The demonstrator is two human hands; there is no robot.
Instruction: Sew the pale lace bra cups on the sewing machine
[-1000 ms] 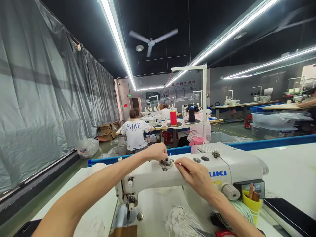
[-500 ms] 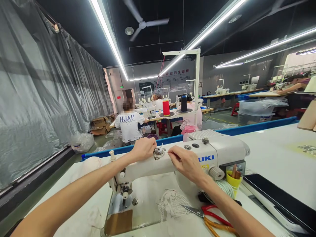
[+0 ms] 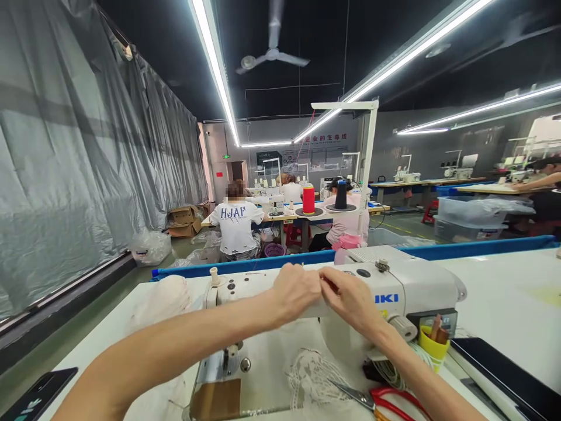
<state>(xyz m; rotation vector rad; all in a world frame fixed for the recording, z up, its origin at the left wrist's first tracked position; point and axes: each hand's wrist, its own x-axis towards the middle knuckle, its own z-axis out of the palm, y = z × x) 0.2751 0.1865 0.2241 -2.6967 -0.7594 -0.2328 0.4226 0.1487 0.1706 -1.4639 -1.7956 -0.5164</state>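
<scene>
The sewing machine (image 3: 423, 285) lies right under your hands, its long white top running out past both of them. In the head view, your left arm reaches in across the front of the machine, and your left hand (image 3: 294, 293) is bent inward with its fingers curled closed. Your right hand (image 3: 348, 295) comes from the other side, back of the hand up, thumb and fingers drawn narrow, and your two hands meet at the fingertips above the machine. You can't tell from here whether anything thin is pinched between them. Nearer you than the hands, white lacy strands (image 3: 312, 374) lie on the machine bed, with the open scissors (image 3: 355, 394) just beside them. A yellow cup (image 3: 433, 349) holding brown sticks stands to the right of your right hand. On the white table (image 3: 504, 292), a pale cloth bundle (image 3: 169, 297) sits left of your left hand. Beyond your hands, a red thread cone (image 3: 308, 200) and a dark blue one (image 3: 341, 196) stand on round holders, and people sit at other machines under strip lights. A grey curtain (image 3: 87, 152) hangs far left of your hands.
</scene>
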